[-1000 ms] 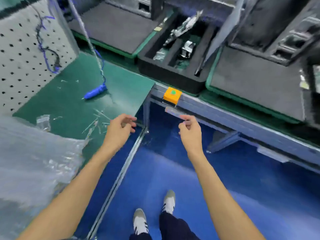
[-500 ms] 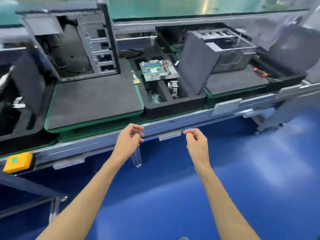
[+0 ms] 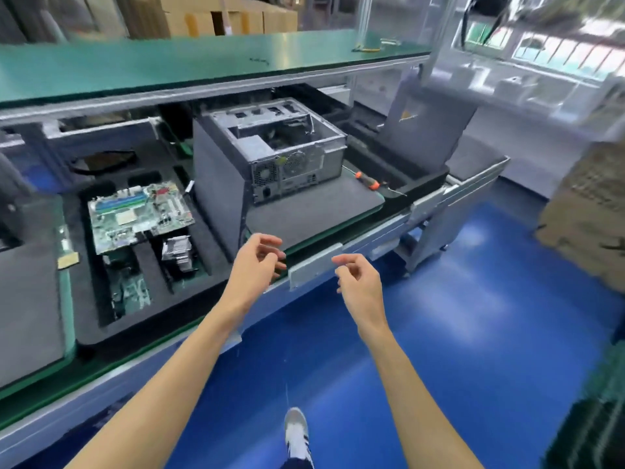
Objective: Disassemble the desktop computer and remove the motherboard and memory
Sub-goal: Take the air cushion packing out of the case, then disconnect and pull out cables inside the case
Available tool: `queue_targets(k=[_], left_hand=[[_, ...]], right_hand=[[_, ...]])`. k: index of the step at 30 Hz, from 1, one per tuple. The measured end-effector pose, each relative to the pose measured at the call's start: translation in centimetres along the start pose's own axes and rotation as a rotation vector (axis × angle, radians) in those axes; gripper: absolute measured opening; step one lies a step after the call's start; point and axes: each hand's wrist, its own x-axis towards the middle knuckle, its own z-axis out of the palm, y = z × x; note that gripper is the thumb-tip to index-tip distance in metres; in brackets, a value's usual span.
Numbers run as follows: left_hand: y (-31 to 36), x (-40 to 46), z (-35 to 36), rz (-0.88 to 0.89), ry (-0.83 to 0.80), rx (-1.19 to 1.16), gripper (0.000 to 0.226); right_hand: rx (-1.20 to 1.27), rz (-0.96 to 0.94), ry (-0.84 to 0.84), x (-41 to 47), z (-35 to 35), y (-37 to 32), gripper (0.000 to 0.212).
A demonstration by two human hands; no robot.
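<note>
Standing now before a different stretch of bench [image 3: 372,228] than a second ago, yellow button gone from view. At ten o'clock, motherboard [image 3: 138,216] already lying in the black foam tray [image 3: 203,292]. Left hand [image 3: 255,265] loosely curled, holding nothing. At twelve o'clock, opened computer case [image 3: 287,154] on a grey pad, likely next. Right hand [image 3: 358,282] likewise empty. At one o'clock, orange-handled screwdriver [image 3: 367,180] beside the case. Memory not discernible.

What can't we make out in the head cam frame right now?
- Inside of the computer case: head view, walls and frame hide whether a board remains.
- Tray slot under the motherboard: contents blurred.
- Screwdriver tip: too small.
- Right-side cardboard: motion blur, cut by edge.
- Left hand, right hand: empty, loosely curled.
</note>
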Motion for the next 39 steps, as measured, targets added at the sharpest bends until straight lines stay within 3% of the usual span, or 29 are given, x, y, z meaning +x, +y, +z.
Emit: queue_targets(k=[12, 20, 25, 29, 32, 34, 39], left_hand=[[3.7, 25.7, 12.7, 0.030, -0.030, -0.089, 0.028], [4.0, 38.3, 13.6, 0.038, 0.157, 0.029, 0.030], [3.7, 43.4, 13.2, 0.043, 0.350, 0.255, 0.018], [3.0, 44.9, 11.9, 0.085, 0.430, 0.690, 0.009], [2.6, 45.1, 11.6, 0.042, 0.397, 0.935, 0.012], [2.3, 45.5, 11.8, 0.035, 0.415, 0.993, 0.022], [1.8, 46.8, 11.7, -0.076, 0.362, 1.064, 0.037]], right_hand=[[-0.100, 0.013, 0.054, 25.0, -3.2, -0.9, 0.020], [-0.054, -0.107, -0.056, 41.8, -1.1, -1.9, 0.021], [-0.170, -0.411, -0.230, 50.8, 1.9, -2.7, 0.018], [-0.369, -0.713, -0.417, 55.8, 5.1, -3.1, 0.015], [-0.665, -0.765, -0.599, 57.5, 7.6, -2.8, 0.022], [-0.835, -0.841, -0.597, 57.5, 8.3, -2.2, 0.035], [-0.892, -0.782, -0.649, 57.7, 8.6, -2.6, 0.044]])
